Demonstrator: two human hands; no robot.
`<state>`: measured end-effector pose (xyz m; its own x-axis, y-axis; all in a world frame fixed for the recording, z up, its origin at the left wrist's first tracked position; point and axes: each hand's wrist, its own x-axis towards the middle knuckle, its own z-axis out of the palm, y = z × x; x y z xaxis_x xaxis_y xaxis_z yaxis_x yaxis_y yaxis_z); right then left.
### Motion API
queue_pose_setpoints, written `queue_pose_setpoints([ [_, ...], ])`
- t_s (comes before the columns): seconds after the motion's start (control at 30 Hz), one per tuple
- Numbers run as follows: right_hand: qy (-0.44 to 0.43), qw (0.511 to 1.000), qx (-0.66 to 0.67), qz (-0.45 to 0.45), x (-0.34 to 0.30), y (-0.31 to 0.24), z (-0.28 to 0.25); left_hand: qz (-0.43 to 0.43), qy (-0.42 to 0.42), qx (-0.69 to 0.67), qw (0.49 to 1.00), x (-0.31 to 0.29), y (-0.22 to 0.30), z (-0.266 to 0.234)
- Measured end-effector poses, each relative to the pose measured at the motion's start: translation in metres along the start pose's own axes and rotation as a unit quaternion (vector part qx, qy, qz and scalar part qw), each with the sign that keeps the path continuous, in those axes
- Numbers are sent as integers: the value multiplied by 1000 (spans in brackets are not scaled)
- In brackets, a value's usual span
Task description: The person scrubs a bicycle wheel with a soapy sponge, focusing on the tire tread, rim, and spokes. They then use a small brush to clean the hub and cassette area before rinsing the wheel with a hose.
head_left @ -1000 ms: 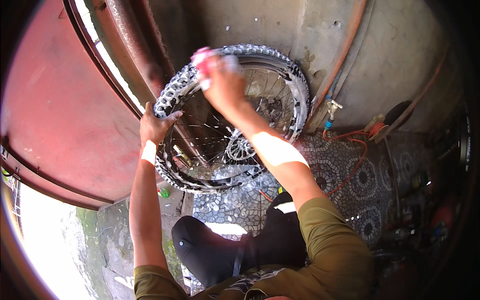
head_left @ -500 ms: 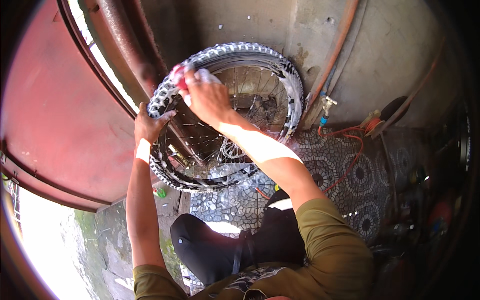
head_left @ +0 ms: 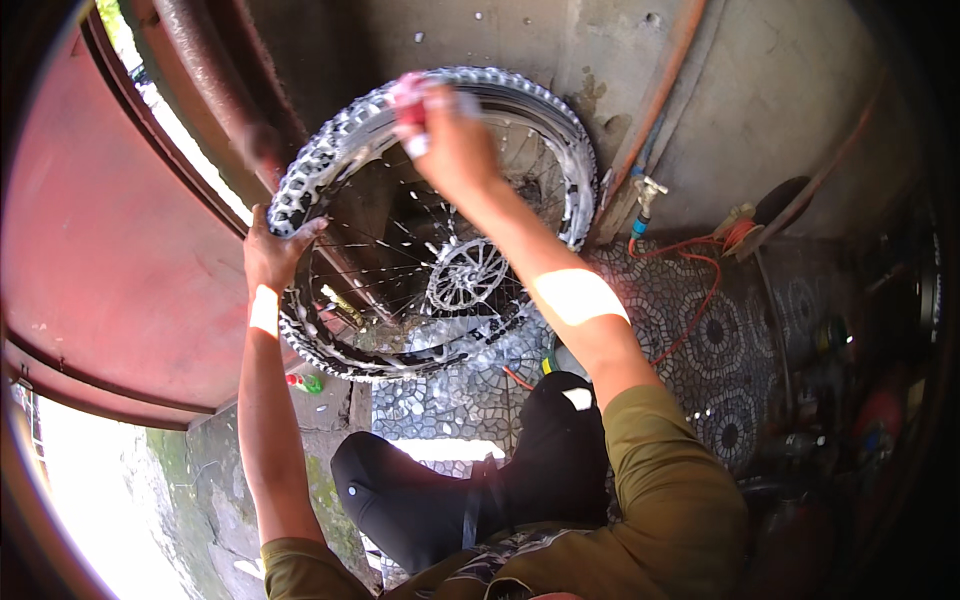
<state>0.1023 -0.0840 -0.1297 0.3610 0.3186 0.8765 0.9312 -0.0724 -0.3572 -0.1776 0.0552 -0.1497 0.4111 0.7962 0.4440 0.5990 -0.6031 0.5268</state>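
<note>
A bicycle wheel (head_left: 305, 165) with a knobby black tyre stands leaning in front of me, coated in white foam. Its spokes carry flecks of suds, and a disc brake rotor (head_left: 468, 274) shows at the hub. At the wheel's left side my left hand (head_left: 272, 250) grips the tyre, thumb on the inner side and fingers partly hidden behind. My right hand (head_left: 455, 145) is at the upper part of the tyre, closed around a red sponge (head_left: 408, 98). Motion smears the sponge and fingers, so its exact shape is unclear.
A red metal panel (head_left: 120, 230) stands at the left, a concrete wall (head_left: 760, 90) behind. At the right are a tap (head_left: 648, 190) and a thin orange hose (head_left: 718, 290) on the patterned tile floor (head_left: 690, 340). A small green-and-red bottle (head_left: 305, 382) lies below the wheel.
My right hand has slid the sponge up and to the right along the tyre's top. The left hand keeps its hold. The whole view has shifted slightly, and more of the rotor shows.
</note>
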Motion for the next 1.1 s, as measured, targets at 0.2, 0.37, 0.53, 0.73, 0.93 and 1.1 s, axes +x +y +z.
queue_pose_setpoints([
  [0.2,-9,969,77,236,-28,170,-51,12,12,-9,1000,-1,9,2],
  [0.37,107,954,-118,254,-77,251,-82,24,-11,-38,999,5,33,32],
  [0.53,-9,992,15,123,1,61,-19,45,25,-66,997,-1,3,9],
  [0.73,48,964,-129,229,-67,241,-78,55,23,-48,997,5,16,25],
  [0.93,-7,982,15,188,-23,108,-27,15,11,0,1000,-1,10,7],
  [1.1,-24,997,20,67,-3,78,-8,12,5,-24,1000,-1,4,6],
])
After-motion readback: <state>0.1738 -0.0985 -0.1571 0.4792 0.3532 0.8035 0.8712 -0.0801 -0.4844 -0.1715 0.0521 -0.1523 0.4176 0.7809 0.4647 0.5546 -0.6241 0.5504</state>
